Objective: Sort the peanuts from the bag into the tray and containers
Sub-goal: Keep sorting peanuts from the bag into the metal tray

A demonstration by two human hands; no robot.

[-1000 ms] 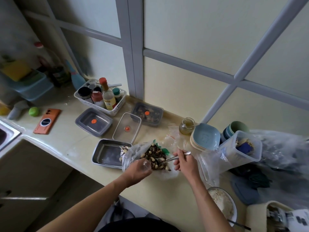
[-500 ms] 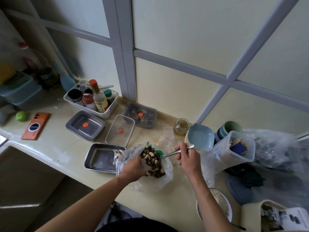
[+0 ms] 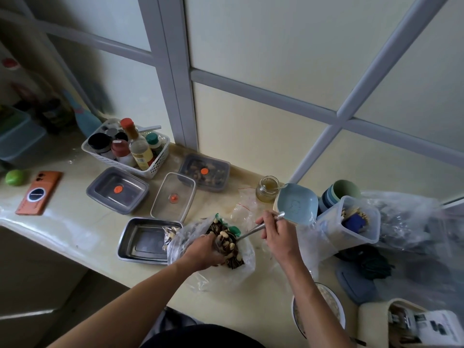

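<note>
A clear plastic bag lies open on the counter, full of pale peanuts and dark seeds. My left hand grips the bag's near rim and holds it open. My right hand grips a metal spoon whose bowl dips into the mix. Left of the bag, touching it, sits an empty steel tray. Behind it are a clear lid, a grey lidded container and a lidded container holding dark nuts.
A white basket of bottles stands at the back left, with an orange phone and a green fruit further left. A jar, blue dishes, a clear tub, plastic bags and a bowl crowd the right.
The spoon's bowl has gone lower into the peanuts while my left hand keeps the bag open. The view has shifted slightly, moving everything on the counter left in frame.
</note>
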